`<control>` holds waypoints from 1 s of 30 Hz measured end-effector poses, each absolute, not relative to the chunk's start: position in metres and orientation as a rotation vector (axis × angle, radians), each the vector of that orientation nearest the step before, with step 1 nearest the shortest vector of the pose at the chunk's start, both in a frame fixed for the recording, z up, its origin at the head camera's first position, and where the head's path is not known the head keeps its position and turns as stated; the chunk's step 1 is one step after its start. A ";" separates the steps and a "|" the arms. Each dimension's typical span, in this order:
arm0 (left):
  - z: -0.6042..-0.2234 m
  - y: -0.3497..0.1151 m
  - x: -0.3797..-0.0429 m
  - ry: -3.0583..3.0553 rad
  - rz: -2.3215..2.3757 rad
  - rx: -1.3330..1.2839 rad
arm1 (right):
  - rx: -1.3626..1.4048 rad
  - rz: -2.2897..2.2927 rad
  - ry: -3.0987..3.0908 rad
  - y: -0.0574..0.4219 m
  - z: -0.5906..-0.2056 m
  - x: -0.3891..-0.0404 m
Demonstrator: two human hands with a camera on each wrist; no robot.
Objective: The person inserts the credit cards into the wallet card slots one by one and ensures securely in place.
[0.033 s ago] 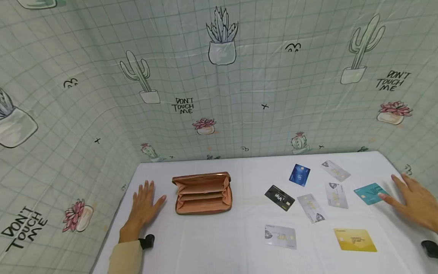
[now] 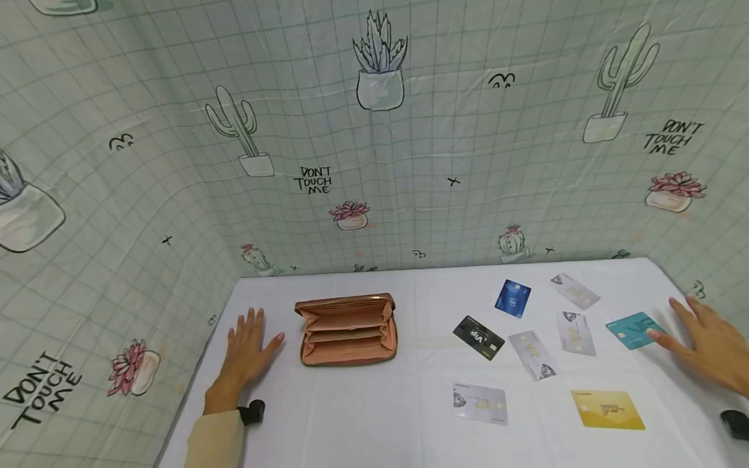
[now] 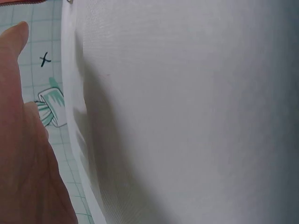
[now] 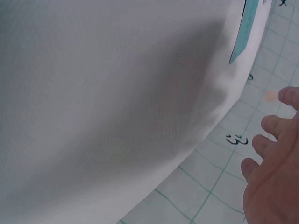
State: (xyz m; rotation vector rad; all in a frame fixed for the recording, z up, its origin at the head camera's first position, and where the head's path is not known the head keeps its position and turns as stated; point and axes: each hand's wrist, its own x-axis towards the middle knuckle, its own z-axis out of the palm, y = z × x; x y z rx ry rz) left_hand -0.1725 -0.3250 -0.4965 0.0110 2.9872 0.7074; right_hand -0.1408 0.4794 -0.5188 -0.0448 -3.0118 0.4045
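My left hand (image 2: pixel 244 354) lies at the table's left side, fingers straight and thumb spread, holding nothing. Just right of it is a brown zip wallet (image 2: pixel 349 330), unzipped, its pink-tan compartments facing up. At the right edge my right hand (image 2: pixel 710 344) has its fingers extended. Its thumb tip overlaps the corner of a teal card (image 2: pixel 634 330) in the head view; whether it touches cannot be told. In the right wrist view, part of the teal card (image 4: pixel 244 35) shows beyond the fingers (image 4: pixel 271 126).
On the white table (image 2: pixel 363 416) lie a blue card (image 2: pixel 513 299), a black card (image 2: pixel 478 338), a gold card (image 2: pixel 608 409) and several silver cards (image 2: pixel 480 403), spread apart. A cactus-print curtain (image 2: pixel 409 149) rises behind the table and along its sides.
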 end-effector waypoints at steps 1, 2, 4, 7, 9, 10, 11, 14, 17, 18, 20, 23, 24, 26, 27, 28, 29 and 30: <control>-0.497 -0.325 -0.173 2.993 0.707 0.017 | -0.047 0.408 -3.013 0.479 -0.519 -0.141; -0.497 -0.325 -0.173 2.996 0.711 0.020 | -0.045 0.408 -3.016 0.479 -0.520 -0.141; -0.498 -0.325 -0.172 3.002 0.735 0.036 | -0.040 0.418 -3.016 0.479 -0.521 -0.141; -0.497 -0.323 -0.171 3.013 0.741 0.050 | -0.020 0.425 -3.015 0.478 -0.522 -0.141; -0.494 -0.320 -0.171 3.007 0.743 0.051 | -0.006 0.426 -3.008 0.477 -0.522 -0.141; -0.493 -0.319 -0.171 3.002 0.739 0.050 | -0.003 0.422 -3.007 0.476 -0.522 -0.140; -0.492 -0.318 -0.170 3.002 0.717 0.045 | 0.000 0.418 -3.005 0.475 -0.522 -0.140; -0.488 -0.314 -0.171 2.993 0.709 0.046 | 0.019 0.409 -3.002 0.472 -0.521 -0.139; -0.487 -0.311 -0.172 3.002 0.704 0.066 | 0.056 0.387 -3.004 0.467 -0.521 -0.138; -0.488 -0.310 -0.172 3.004 0.712 0.073 | 0.075 0.381 -3.004 0.465 -0.521 -0.138; -0.488 -0.309 -0.173 3.002 0.715 0.085 | 0.109 0.375 -3.000 0.462 -0.521 -0.136; -0.488 -0.307 -0.172 2.994 0.736 0.101 | 0.163 0.386 -2.983 0.456 -0.523 -0.134; -0.488 -0.307 -0.172 2.991 0.752 0.108 | 0.175 0.402 -2.978 0.455 -0.524 -0.133; -0.487 -0.305 -0.171 2.973 0.807 0.126 | 0.205 0.427 -2.965 0.451 -0.526 -0.131; -0.487 -0.305 -0.171 2.956 0.847 0.139 | 0.218 0.438 -2.961 0.449 -0.526 -0.130; -0.487 -0.304 -0.171 2.935 0.896 0.149 | 0.231 0.449 -2.956 0.447 -0.526 -0.129; -0.487 -0.303 -0.171 2.909 0.945 0.153 | 0.246 0.466 -2.951 0.445 -0.526 -0.128; -0.487 -0.303 -0.170 2.879 0.998 0.155 | 0.260 0.479 -2.948 0.443 -0.526 -0.127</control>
